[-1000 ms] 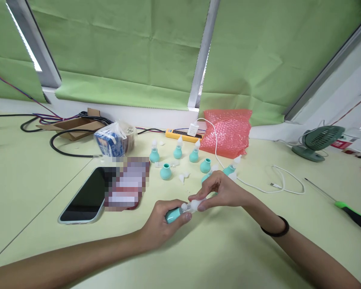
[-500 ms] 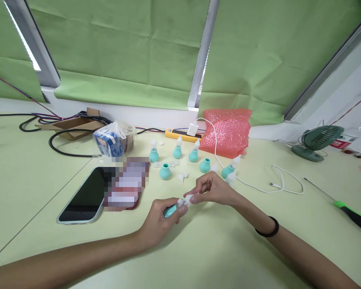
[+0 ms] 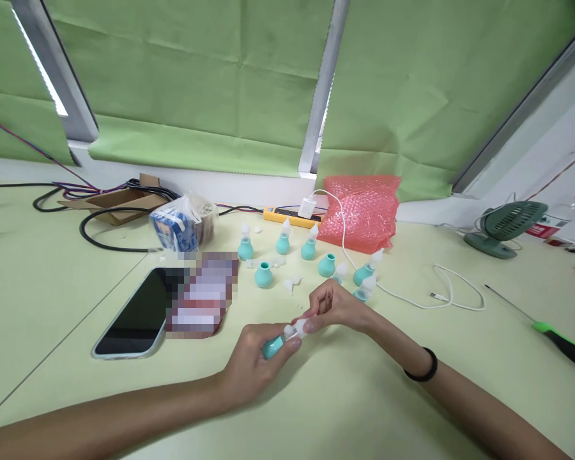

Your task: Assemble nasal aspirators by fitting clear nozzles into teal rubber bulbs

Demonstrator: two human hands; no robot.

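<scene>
Bulb, teal (image 3: 271,348), held above tabletop (image 3: 364,396), nearer wearer than others. Left hand (image 3: 247,364): grip wrapped round bulb. Right hand (image 3: 338,308): thumb and finger pinched on white tip (image 3: 301,327), at clear neck (image 3: 291,333) — full seating unclear. Long axis slants, tip end toward right and slightly away. Behind: three upright bulbs (image 3: 282,243) tipped; two bulbs (image 3: 264,276) bare — loose white tips (image 3: 292,282) unfitted.

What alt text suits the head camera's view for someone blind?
The left hand holds a teal bulb while the right hand pinches the clear, white-tipped piece at its mouth. Beyond, other teal bulbs sit on a pale table; a phone lies left.
</scene>
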